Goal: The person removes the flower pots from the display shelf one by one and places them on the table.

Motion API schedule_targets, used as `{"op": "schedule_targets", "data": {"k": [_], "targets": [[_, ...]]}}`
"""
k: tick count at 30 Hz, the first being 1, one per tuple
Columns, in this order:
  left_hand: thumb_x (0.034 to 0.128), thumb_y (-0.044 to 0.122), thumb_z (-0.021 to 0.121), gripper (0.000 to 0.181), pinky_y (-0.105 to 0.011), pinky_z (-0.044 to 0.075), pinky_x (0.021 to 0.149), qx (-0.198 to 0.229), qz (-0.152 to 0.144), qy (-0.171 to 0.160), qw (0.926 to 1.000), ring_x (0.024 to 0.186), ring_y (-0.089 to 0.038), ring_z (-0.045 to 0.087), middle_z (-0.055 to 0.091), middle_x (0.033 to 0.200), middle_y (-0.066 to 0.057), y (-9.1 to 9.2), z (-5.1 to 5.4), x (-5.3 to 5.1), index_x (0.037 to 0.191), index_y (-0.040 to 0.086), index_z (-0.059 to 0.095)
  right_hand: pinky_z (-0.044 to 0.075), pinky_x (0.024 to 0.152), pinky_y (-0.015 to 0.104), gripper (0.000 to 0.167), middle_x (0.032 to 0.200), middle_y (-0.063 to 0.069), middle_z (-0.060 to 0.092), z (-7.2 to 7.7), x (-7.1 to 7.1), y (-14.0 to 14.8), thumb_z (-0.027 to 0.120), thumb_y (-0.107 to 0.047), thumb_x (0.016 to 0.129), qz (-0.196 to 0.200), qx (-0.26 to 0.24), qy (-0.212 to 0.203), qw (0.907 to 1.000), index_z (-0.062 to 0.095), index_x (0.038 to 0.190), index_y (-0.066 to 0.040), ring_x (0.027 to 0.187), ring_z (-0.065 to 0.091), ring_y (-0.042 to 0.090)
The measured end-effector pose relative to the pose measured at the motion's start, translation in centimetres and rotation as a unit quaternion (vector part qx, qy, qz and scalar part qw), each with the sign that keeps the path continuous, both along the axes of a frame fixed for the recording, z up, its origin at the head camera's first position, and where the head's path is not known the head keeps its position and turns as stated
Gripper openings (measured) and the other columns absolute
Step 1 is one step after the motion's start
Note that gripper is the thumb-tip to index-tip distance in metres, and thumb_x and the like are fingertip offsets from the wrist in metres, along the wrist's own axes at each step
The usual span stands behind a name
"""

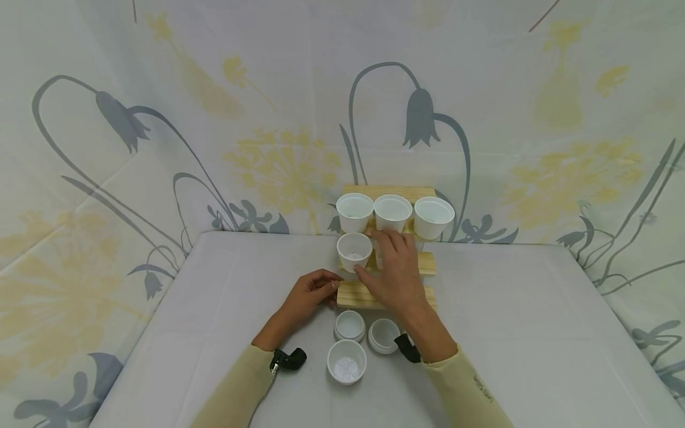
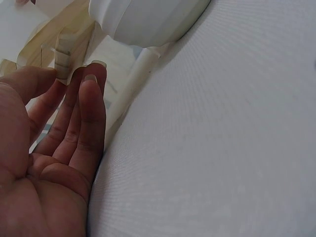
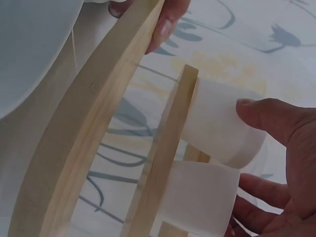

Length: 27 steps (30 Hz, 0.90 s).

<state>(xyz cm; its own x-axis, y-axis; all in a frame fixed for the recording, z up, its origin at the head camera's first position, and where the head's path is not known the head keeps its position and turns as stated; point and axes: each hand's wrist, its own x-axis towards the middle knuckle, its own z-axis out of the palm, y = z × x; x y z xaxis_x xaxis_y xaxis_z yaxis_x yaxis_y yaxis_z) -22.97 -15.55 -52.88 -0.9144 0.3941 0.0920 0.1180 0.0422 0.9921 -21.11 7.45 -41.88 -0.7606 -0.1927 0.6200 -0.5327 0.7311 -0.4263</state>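
A stepped wooden rack (image 1: pixel 353 295) stands against the patterned backdrop. My left hand (image 1: pixel 309 292) pinches the left end of its lowest board; the left wrist view shows thumb and fingers on the board's end (image 2: pixel 63 59). At the middle board, my right hand (image 1: pixel 398 276) is around white plastic cups. Its thumb presses the left cup (image 1: pixel 354 249), while its fingers curl behind the neighbouring cup (image 3: pixel 200 197), which is mostly hidden in the head view. Three more white cups, left (image 1: pixel 355 214), centre (image 1: pixel 393 213) and right (image 1: pixel 433 217), sit in a row on the top step.
In front of the rack, on the white-covered table (image 1: pixel 508 333), stand three white containers: a left one (image 1: pixel 350 327), a right one (image 1: pixel 383 336) and a nearer cup (image 1: pixel 346 362). A floral cloth (image 1: pixel 299 89) hangs behind the rack.
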Motion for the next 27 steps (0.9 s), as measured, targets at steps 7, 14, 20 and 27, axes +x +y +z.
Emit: {"op": "schedule_targets", "data": {"k": [7, 14, 20, 27], "targets": [[0.1087, 0.014, 0.063, 0.025, -0.032, 0.062, 0.076, -0.003, 0.002, -0.001, 1.0, 0.089, -0.018, 0.073, 0.075, 0.114, -0.018, 0.1, 0.0, 0.0, 0.129, 0.0, 0.068, 0.045, 0.103, 0.053, 0.072, 0.133, 0.02, 0.061, 0.3, 0.2, 0.6, 0.099, -0.013, 0.072, 0.001, -0.002, -0.014, 0.9999, 0.063, 0.133, 0.0, 0.12, 0.05, 0.04], [0.1086, 0.014, 0.063, 0.026, -0.032, 0.062, 0.076, -0.003, 0.005, 0.003, 1.0, 0.09, -0.018, 0.073, 0.075, 0.115, -0.018, 0.1, 0.0, 0.0, 0.129, -0.001, 0.068, 0.044, 0.104, 0.052, 0.064, 0.132, 0.019, 0.061, 0.5, 0.6, 1.0, 0.098, -0.012, 0.074, -0.016, -0.016, -0.019, 0.9996, 0.066, 0.128, -0.001, 0.123, 0.048, 0.038], [0.1086, 0.014, 0.063, 0.026, -0.032, 0.062, 0.076, -0.006, 0.005, 0.001, 1.0, 0.09, -0.019, 0.073, 0.075, 0.114, -0.018, 0.0, -0.1, 0.0, 0.129, -0.001, 0.068, 0.045, 0.099, 0.052, 0.063, 0.127, 0.02, 0.063, 0.4, 0.7, 1.1, 0.099, -0.012, 0.072, -0.045, -0.017, -0.006, 0.9988, 0.066, 0.124, 0.001, 0.115, 0.05, 0.04], [0.1085, 0.012, 0.063, 0.025, -0.031, 0.062, 0.076, -0.003, 0.004, -0.001, 1.0, 0.09, -0.019, 0.073, 0.075, 0.114, -0.018, 0.1, -0.2, -0.1, 0.129, -0.001, 0.067, 0.046, 0.103, 0.054, 0.058, 0.129, 0.021, 0.062, 0.2, 0.8, 1.1, 0.095, -0.014, 0.078, -0.079, -0.01, -0.031, 0.9963, 0.065, 0.125, 0.002, 0.119, 0.052, 0.042]]}}
